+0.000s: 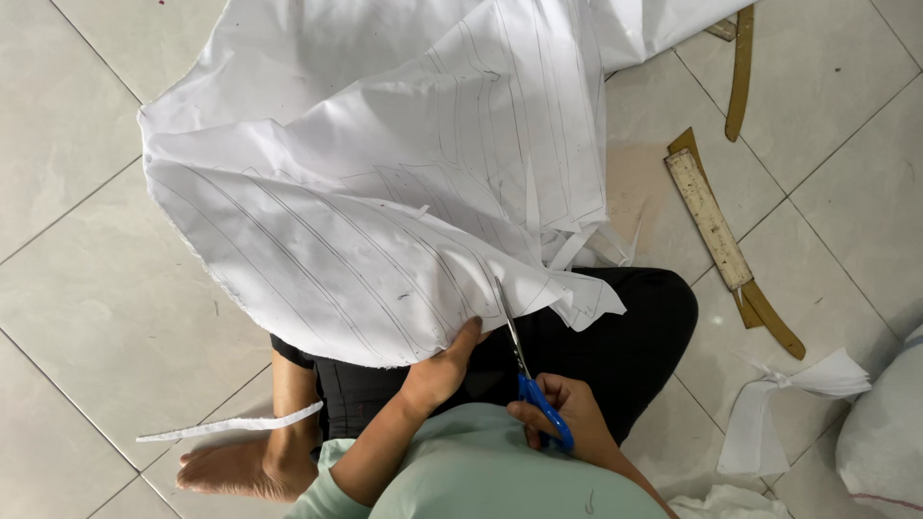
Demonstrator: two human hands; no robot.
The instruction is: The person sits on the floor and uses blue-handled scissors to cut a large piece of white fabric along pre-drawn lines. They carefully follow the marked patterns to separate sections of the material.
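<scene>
Cloth (365, 192), white with pencilled lines, spreads from the lap toward twelve o'clock over the tiled floor (87, 317). Left hand (437, 370) pinches its edge; keeping it taut should help. Right hand (567, 413) grips blue-handled scissors (527, 375), blades biting along a line.

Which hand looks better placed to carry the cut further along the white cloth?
Probably the right hand: it holds the blue-handled scissors, blades at the white fabric edge. The left hand only grips that edge.
</scene>
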